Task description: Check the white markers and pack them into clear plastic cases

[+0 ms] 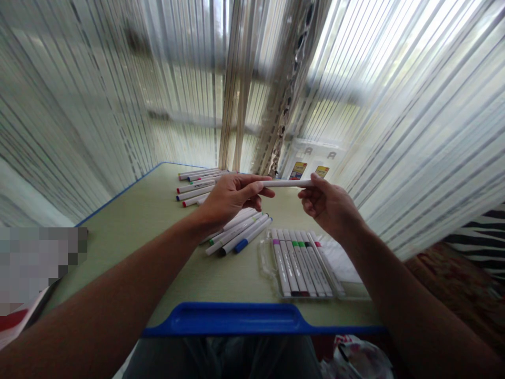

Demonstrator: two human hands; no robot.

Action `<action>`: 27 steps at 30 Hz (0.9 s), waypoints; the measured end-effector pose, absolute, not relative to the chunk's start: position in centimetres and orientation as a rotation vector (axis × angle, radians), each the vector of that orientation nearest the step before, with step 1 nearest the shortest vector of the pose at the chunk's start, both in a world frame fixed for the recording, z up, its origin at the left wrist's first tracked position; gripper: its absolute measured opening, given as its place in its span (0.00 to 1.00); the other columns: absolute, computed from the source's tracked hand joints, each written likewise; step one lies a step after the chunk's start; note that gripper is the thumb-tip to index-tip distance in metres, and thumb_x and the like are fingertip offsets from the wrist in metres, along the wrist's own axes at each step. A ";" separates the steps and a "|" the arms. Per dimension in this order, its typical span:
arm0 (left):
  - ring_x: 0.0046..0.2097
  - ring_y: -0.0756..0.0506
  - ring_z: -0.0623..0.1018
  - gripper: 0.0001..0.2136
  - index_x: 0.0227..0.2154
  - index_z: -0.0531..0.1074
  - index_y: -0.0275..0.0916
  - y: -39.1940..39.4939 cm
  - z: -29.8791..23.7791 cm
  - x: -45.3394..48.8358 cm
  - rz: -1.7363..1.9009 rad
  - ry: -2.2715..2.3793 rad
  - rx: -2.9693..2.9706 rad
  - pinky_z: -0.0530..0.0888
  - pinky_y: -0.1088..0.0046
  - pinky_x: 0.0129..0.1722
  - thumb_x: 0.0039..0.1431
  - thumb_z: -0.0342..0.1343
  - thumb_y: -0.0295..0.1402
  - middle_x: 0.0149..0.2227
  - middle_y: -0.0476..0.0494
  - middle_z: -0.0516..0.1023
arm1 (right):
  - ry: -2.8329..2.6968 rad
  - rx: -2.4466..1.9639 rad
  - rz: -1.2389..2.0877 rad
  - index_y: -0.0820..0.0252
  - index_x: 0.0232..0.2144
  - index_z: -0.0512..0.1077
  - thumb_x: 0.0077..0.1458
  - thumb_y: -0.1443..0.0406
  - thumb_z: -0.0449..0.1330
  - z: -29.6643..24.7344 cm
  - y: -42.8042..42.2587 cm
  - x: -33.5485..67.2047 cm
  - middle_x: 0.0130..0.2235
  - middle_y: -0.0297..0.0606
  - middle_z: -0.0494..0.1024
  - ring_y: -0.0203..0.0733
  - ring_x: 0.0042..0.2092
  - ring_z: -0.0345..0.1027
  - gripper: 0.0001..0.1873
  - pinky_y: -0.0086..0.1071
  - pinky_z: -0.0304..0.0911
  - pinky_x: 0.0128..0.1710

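Observation:
A white marker pen (284, 183) is held level in the air between both hands, above the green table (142, 221). My left hand (231, 197) is closed round its left end, thumb on top. My right hand (329, 205) pinches its right end with the fingertips. Below the hands lie several loose white markers (240, 234) with coloured caps. Close to the front edge, an open clear plastic case (302, 263) holds several markers side by side.
More loose markers (197, 185) lie at the far side of the table. The table has a blue rim and a blue tray (236, 317) at its front edge. Striped curtains hang behind and right. A white package (311, 164) leans at the back.

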State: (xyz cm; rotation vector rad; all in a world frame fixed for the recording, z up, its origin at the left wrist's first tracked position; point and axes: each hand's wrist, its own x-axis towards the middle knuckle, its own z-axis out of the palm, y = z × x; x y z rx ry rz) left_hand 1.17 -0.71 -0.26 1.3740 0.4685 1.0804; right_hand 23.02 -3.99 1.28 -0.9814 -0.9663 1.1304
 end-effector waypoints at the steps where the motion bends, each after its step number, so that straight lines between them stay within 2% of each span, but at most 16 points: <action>1: 0.26 0.53 0.76 0.15 0.46 0.78 0.30 -0.7 -0.3 1.2 1.082 0.476 1.374 0.76 0.73 0.31 0.57 0.63 0.32 0.35 0.39 0.84 | -0.964 -0.980 1.133 0.62 0.27 0.74 0.53 0.57 0.68 1.3 -4.0 23.0 0.21 0.36 0.78 0.30 0.16 0.62 0.14 0.24 0.53 0.13; 7: 0.26 0.53 0.76 0.14 0.45 0.78 0.31 -0.4 -0.6 1.2 1.095 0.503 1.396 0.76 0.73 0.30 0.57 0.64 0.33 0.34 0.40 0.83 | -1.007 -0.989 1.121 0.63 0.27 0.74 0.54 0.57 0.66 1.2 -4.1 23.0 0.22 0.37 0.78 0.30 0.16 0.62 0.14 0.24 0.53 0.13; 20: 0.25 0.53 0.74 0.08 0.35 0.77 0.31 -0.6 -0.4 1.4 1.146 0.670 1.510 0.74 0.75 0.27 0.54 0.65 0.31 0.29 0.44 0.80 | -1.141 -0.970 1.106 0.63 0.26 0.77 0.50 0.56 0.69 0.9 -4.4 22.7 0.23 0.39 0.79 0.30 0.17 0.62 0.15 0.25 0.55 0.13; 27: 0.25 0.53 0.73 0.11 0.35 0.78 0.30 -0.5 -0.5 1.4 1.083 0.701 1.593 0.72 0.75 0.26 0.53 0.66 0.34 0.28 0.44 0.79 | -1.258 -0.959 1.053 0.63 0.29 0.80 0.49 0.61 0.71 0.5 -4.6 22.7 0.24 0.38 0.78 0.29 0.19 0.63 0.10 0.24 0.58 0.15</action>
